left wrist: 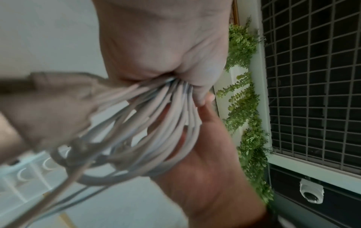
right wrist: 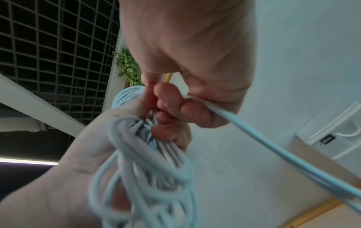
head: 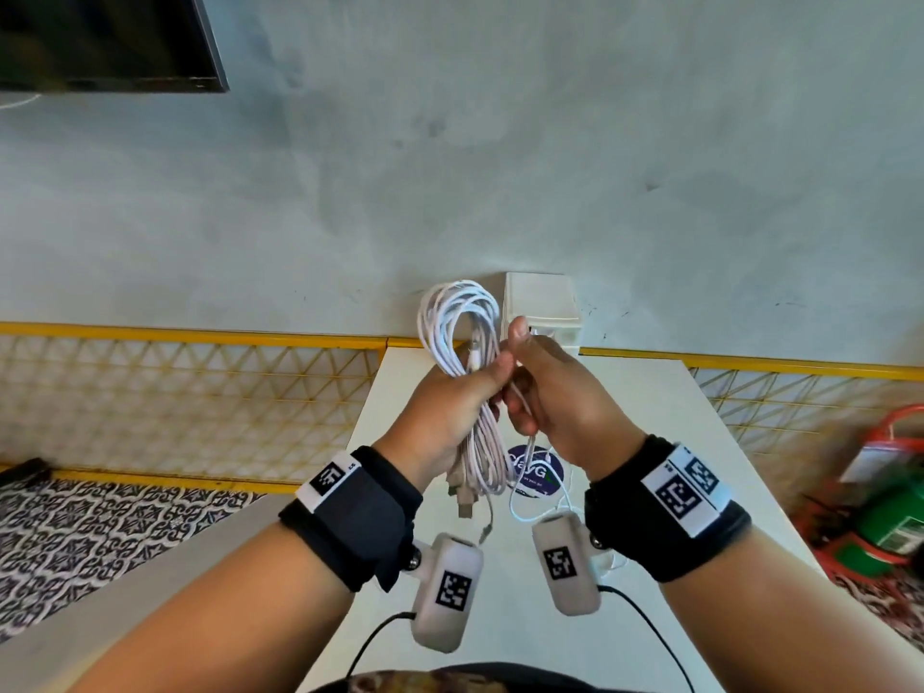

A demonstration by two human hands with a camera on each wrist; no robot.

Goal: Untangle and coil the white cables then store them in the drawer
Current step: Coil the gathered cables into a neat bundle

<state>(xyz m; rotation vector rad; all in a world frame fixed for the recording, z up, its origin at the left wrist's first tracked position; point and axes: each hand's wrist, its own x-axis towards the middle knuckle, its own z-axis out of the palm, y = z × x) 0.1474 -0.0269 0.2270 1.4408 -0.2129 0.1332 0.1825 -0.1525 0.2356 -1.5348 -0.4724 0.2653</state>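
My left hand (head: 462, 392) grips a bundle of coiled white cables (head: 457, 322) at its middle, held upright above the white table (head: 650, 432). Loops stick out above the fist and plug ends (head: 462, 502) dangle below it. In the left wrist view the cable bundle (left wrist: 156, 123) fans out from the closed left hand (left wrist: 187, 80). My right hand (head: 530, 387) sits against the left and pinches a thin white cable strand (head: 530, 442) that trails down to the table. The right wrist view shows the right hand (right wrist: 187, 106) curled round that strand (right wrist: 273, 154). A small white drawer unit (head: 542, 307) stands behind the hands.
A round blue sticker (head: 537, 475) lies on the table under the hands. A yellow lattice fence (head: 175, 377) runs behind the table. A dark screen (head: 100, 37) hangs at upper left. Green and red containers (head: 890, 517) stand on the floor to the right.
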